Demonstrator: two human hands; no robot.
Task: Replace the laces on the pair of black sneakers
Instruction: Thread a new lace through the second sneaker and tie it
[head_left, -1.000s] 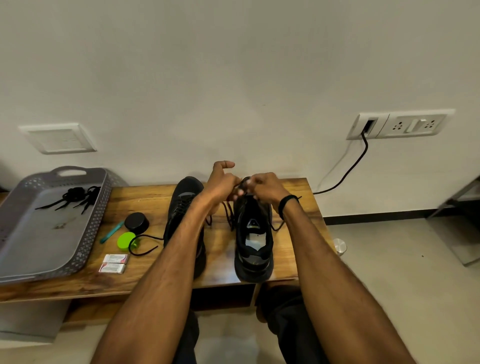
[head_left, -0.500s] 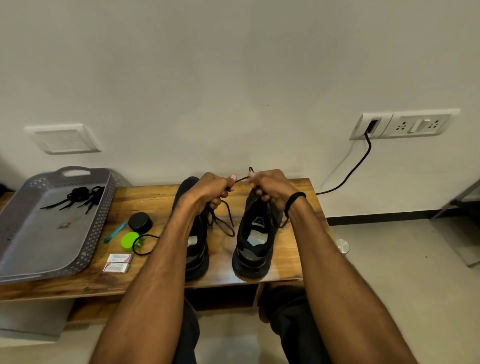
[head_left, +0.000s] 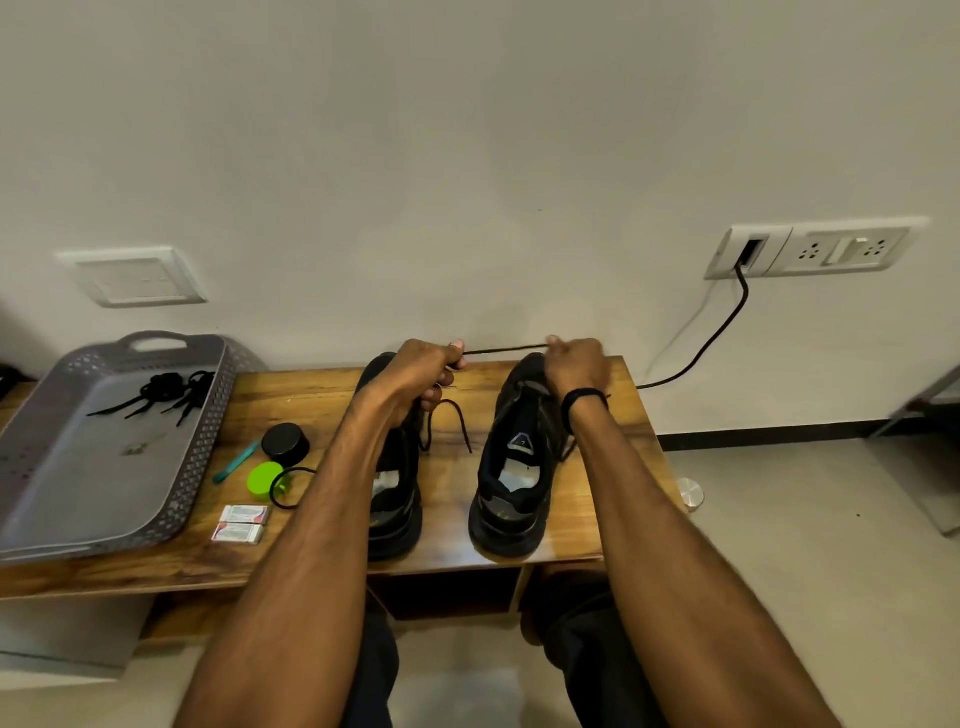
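Two black sneakers stand side by side on the wooden bench (head_left: 311, 395), heels toward me: the left sneaker (head_left: 397, 493) partly hidden under my left forearm, the right sneaker (head_left: 511, 467) in plain sight. My left hand (head_left: 421, 371) and my right hand (head_left: 579, 364) each pinch a black lace (head_left: 504, 351) and hold it stretched taut between them above the shoe toes. A loose end of lace (head_left: 457, 421) hangs in a loop below my left hand. More black laces (head_left: 161, 389) lie bundled in the grey tray (head_left: 202, 441).
On the bench left of the shoes lie a black round cap (head_left: 285, 441), a green lid (head_left: 265, 477), a teal pen-like tool (head_left: 236, 461), a lace loop (head_left: 291, 488) and two small packets (head_left: 240, 524). A black cable (head_left: 711, 338) runs from the wall socket (head_left: 810, 252).
My hands have moved apart sideways, drawing the lace from a short slack piece into a long taut line. The right sneaker has shifted a little to the right.
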